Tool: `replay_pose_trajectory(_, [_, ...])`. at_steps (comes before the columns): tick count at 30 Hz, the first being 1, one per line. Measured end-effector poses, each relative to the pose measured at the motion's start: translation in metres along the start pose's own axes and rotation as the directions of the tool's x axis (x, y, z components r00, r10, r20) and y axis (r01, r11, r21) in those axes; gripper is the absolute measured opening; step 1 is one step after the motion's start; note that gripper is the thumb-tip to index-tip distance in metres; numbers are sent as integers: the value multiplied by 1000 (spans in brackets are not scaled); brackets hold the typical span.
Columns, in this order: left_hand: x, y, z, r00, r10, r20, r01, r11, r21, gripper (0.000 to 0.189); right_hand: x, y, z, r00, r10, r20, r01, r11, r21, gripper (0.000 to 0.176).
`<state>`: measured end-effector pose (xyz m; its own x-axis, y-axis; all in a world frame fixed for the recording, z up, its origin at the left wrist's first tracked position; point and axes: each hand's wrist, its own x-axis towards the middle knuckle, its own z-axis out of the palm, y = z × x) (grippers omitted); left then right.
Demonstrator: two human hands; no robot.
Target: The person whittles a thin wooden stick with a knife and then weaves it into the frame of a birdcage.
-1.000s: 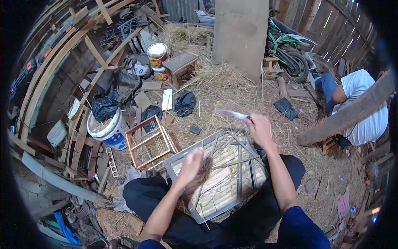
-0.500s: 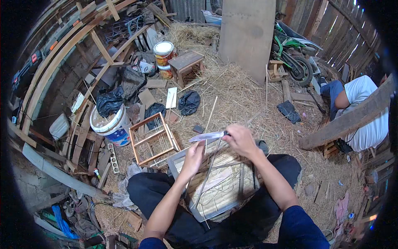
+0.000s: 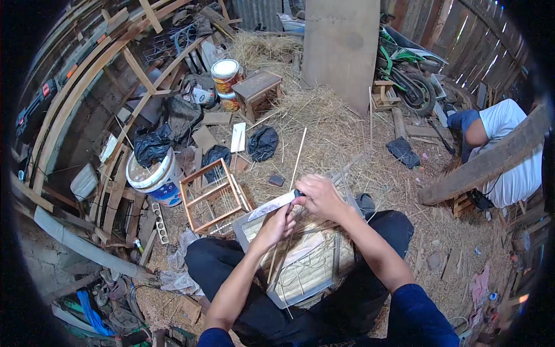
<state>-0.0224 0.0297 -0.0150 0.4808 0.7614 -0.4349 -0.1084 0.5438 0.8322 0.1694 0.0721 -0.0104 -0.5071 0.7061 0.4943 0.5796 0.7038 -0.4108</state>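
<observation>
My right hand (image 3: 318, 198) is closed around the dark handle of a knife (image 3: 272, 206). Its broad, pale blade points left, tilted slightly down. Close below the blade, my left hand (image 3: 274, 229) is closed on a thin wooden strip (image 3: 299, 153). The strip rises past the knife handle and its lower end slants down over a grey-rimmed panel (image 3: 306, 284) across my lap. Thin strips and a dark stick (image 3: 336, 251) lie on that panel. My hands are close together, and the fingers partly hide the strip where it meets the knife.
A small wooden frame (image 3: 215, 199) stands left of the panel, beside a white bucket (image 3: 159, 179) topped with a black bag. Straw (image 3: 324, 115) covers the ground ahead. At right, a person (image 3: 506, 156) sits behind a slanting beam (image 3: 485, 159), near a green motorbike (image 3: 407, 87).
My right hand with the knife has moved left and slightly down, and the blade now tilts more. My left hand has shifted right, closer to the right hand.
</observation>
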Motion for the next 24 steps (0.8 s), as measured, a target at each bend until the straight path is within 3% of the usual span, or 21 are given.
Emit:
replay_pose_trajectory(2, [-1, 3, 2, 998, -61, 34, 62, 997, -54, 39, -1, 3, -3, 1000, -16, -18, 16, 1000, -4, 30])
replay_pose_trajectory(4, [-1, 4, 7, 999, -37, 9, 37, 999, 29, 38, -4, 3, -5, 999, -6, -35, 5, 1000, -17, 29])
replay_pose_trajectory(8, [-7, 13, 9, 996, 55, -64, -54, 998, 13, 40, -10, 20, -12, 991, 104, -82, -113, 988, -103, 27])
replay_pose_trajectory(9, [-11, 19, 2, 993, 121, 3, -121, 992, -26, 41, -13, 30, -16, 984, 144, -100, -157, 979, -134, 26])
replay_pose_trajectory(12, [-22, -3, 6, 984, 176, -39, -149, 918, 367, 45, -19, 55, -56, 787, 549, -282, -599, 789, -136, 28])
replay_pose_trajectory(13, [-24, -13, 6, 988, 133, 84, -151, 953, 263, 50, -22, 64, -64, 693, 621, -367, -706, 688, -169, 30])
replay_pose_trajectory(14, [-19, -23, 9, 960, 227, 165, -258, 946, 196, 51, -26, 71, -69, 719, 580, -383, -676, 711, -192, 32])
replay_pose_trajectory(16, [-26, -11, 11, 984, 126, 128, -144, 979, 141, 49, -37, 79, -72, 765, 499, -406, -618, 746, -248, 35])
replay_pose_trajectory(18, [-20, -6, 1, 992, 122, 36, -126, 984, 126, 50, -47, 70, -67, 815, 458, -355, -561, 778, -283, 37])
replay_pose_trajectory(21, [-20, 7, -9, 988, 139, -68, -136, 990, 38, 52, -52, 52, -64, 840, 472, -267, -541, 772, -334, 38])
replay_pose_trajectory(24, [-17, 6, -11, 970, 207, -124, -211, 977, -20, 47, -46, 51, -63, 851, 438, -289, -514, 807, -291, 40])
